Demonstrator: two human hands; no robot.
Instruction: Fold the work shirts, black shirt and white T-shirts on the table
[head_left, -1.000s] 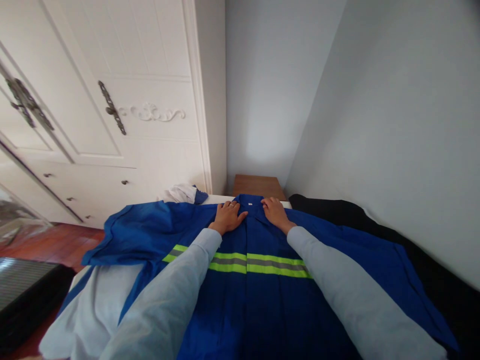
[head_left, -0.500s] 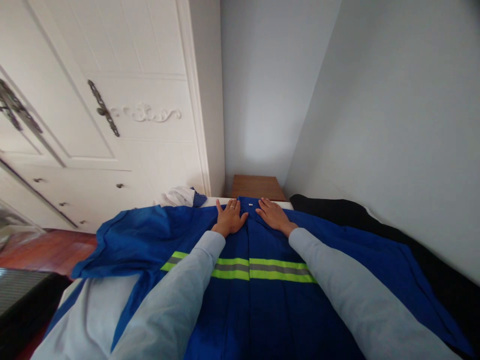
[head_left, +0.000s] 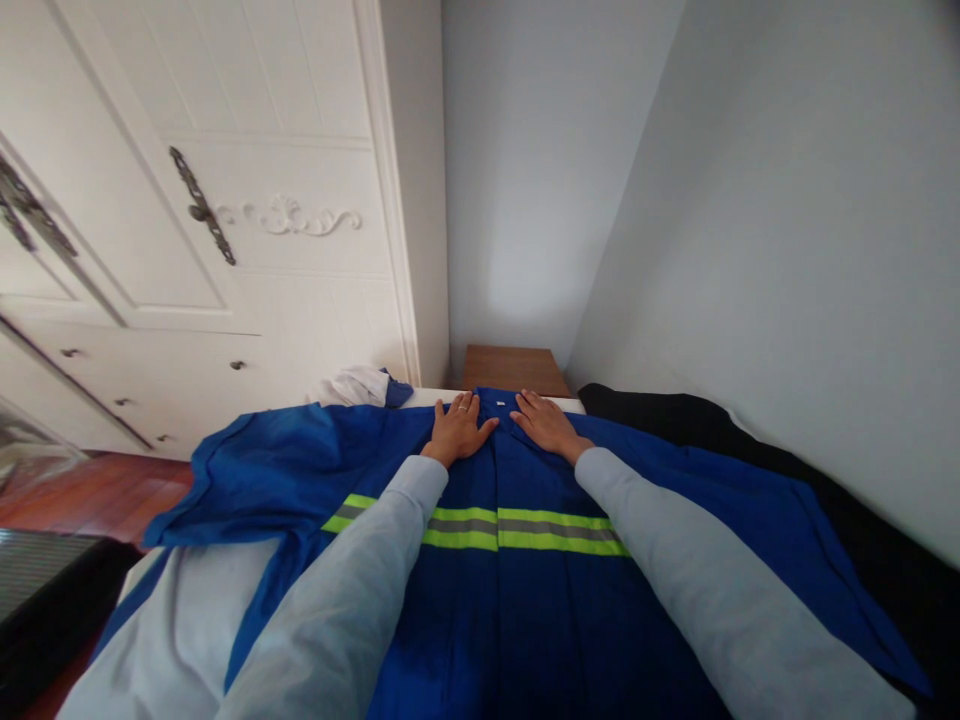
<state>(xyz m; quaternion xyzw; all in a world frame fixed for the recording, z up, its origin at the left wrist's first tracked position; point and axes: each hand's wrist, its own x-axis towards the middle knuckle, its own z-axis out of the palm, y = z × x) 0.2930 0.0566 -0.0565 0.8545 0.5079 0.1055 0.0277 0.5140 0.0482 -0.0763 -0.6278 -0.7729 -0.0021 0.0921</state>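
A blue garment (head_left: 532, 610) with a yellow-green and grey reflective band (head_left: 555, 532) lies spread out across the surface in front of me. Near its collar, my left hand (head_left: 459, 430) presses flat on the cloth, fingers spread, a ring on one finger. My right hand (head_left: 549, 424) rests flat on the other side of the collar, its fingers stretched out. A small white label (head_left: 500, 403) shows between the two hands. One sleeve (head_left: 262, 470) extends to the left; the other side reaches toward the lower right.
A white wardrobe (head_left: 300, 300) stands at the left. Beyond the far edge are a brown wooden piece (head_left: 517, 370) and grey walls. White cloth (head_left: 352, 387) lies at the far left edge, and black cloth (head_left: 660, 412) along the right wall.
The view has tilted very slightly, so the garment and both hands sit a little higher in the picture. Both hands remain flat on the cloth.
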